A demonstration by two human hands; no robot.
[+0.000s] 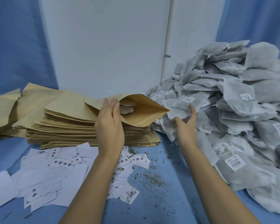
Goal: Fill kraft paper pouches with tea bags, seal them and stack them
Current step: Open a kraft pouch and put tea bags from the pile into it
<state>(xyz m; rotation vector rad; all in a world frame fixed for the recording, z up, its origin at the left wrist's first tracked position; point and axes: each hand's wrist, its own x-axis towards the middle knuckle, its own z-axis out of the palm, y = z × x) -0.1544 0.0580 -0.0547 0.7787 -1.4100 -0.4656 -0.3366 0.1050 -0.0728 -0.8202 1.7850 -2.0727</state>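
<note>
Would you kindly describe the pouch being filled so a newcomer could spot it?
Find the stack of kraft pouches left of the tea bag heap. Above its right end, the left hand holds one pouch; only it gapes open, with bags inside.

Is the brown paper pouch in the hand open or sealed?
Open. The left hand holds the brown kraft paper pouch with its mouth spread wide; pale tea bags show inside.

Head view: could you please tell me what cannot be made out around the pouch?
All head view:
- Inside the open pouch: its wall and the left hand hide the count.
- Tag print on the tea bag pile: too small, blurred.
- The pile's extent: cut by the right edge.
- Fingers of the right hand: partly hidden behind the tea bag it holds.
</note>
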